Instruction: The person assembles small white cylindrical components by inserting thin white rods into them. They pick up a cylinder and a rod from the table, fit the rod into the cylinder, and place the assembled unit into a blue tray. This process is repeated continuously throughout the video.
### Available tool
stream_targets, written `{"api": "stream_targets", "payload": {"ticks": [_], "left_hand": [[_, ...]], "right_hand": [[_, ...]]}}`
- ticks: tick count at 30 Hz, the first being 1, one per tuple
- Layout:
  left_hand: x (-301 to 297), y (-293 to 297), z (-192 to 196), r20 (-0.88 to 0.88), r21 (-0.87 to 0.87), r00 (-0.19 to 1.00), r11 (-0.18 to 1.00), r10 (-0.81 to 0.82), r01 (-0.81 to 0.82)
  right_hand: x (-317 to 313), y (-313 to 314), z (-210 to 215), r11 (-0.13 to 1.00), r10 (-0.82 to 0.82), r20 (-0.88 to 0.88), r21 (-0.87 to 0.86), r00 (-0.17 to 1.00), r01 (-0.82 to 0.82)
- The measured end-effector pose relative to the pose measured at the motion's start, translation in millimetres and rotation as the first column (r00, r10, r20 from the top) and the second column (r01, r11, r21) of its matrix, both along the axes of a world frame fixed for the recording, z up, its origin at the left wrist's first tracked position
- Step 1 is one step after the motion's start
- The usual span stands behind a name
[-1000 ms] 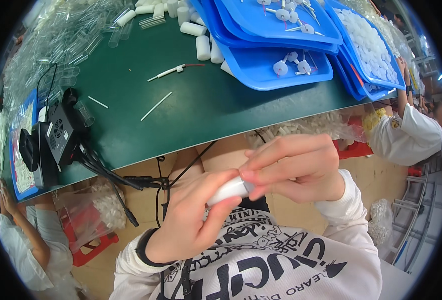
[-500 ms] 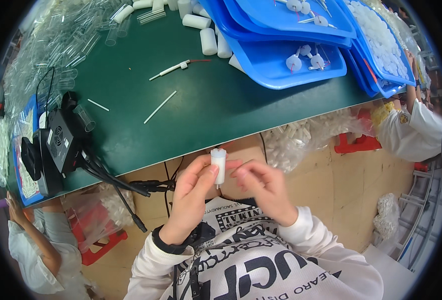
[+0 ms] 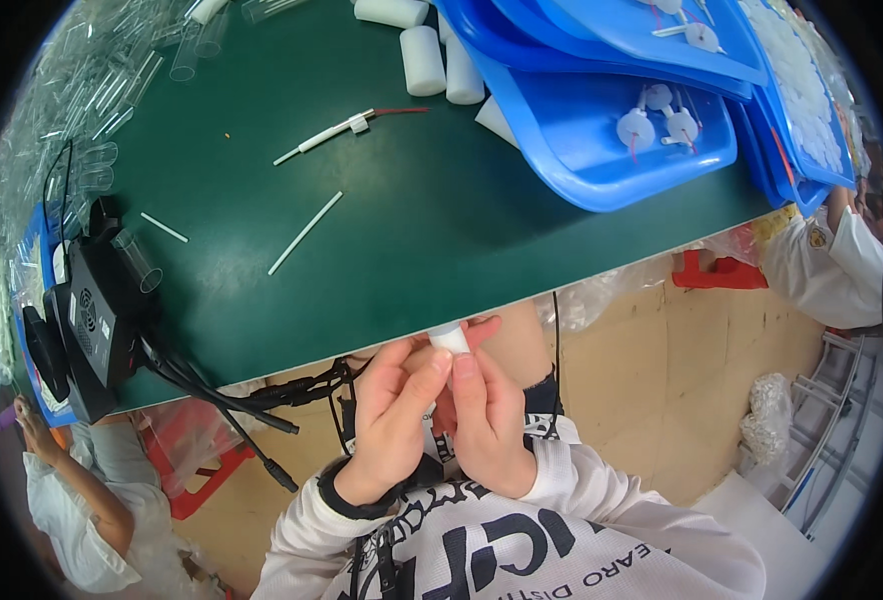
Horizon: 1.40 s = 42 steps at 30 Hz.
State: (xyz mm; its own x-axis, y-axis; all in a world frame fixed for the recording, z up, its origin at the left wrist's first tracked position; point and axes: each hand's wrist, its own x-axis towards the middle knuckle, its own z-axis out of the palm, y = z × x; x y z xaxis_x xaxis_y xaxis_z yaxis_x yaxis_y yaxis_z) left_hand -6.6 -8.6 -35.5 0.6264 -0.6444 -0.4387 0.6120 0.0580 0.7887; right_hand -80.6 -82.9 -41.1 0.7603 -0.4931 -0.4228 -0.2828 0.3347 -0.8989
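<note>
Pinching the white cylinder (image 3: pixel 450 340), the left hand (image 3: pixel 394 420) at its 7 o'clock and the right hand (image 3: pixel 489 412) at its 5 o'clock close their thumbs on it, just beside the near edge of the table (image 3: pixel 412 245); the fingers behind are partly hidden. Even thumb pressure, keeping the piece straight, should suit this grip best. Farther out lie a thin white rod (image 3: pixel 305 233) at 10 o'clock, a red-wired white tube (image 3: pixel 332 134) at 11 and a blue tray (image 3: pixel 567 150) at 1.
</note>
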Motion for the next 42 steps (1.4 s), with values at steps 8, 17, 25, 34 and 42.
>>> {"api": "stream_targets", "payload": {"ticks": [8,17,25,34,42], "left_hand": [[-1,-6,5,-0.142,-0.101,0.989,0.993,0.05,-0.065],[6,-3,10,-0.146,-0.051,0.989,0.998,0.021,-0.028],[20,-5,38,-0.101,0.239,0.991,0.964,-0.091,0.113],[6,-8,17,-0.106,0.089,0.99,0.992,0.095,-0.086],[13,-3,23,0.066,0.331,0.997,0.944,-0.027,0.003]], "right_hand": [[6,-10,20,0.909,0.115,-0.137,-0.384,0.984,-0.16],[11,-9,25,0.92,0.121,-0.151,-0.355,0.981,-0.168],[20,-3,40,0.905,-0.025,-0.174,0.414,0.984,0.096],[11,-22,25,0.906,0.139,-0.077,0.413,0.987,-0.095],[4,-6,-14,0.84,0.078,0.217,0.511,0.973,-0.181]]}}
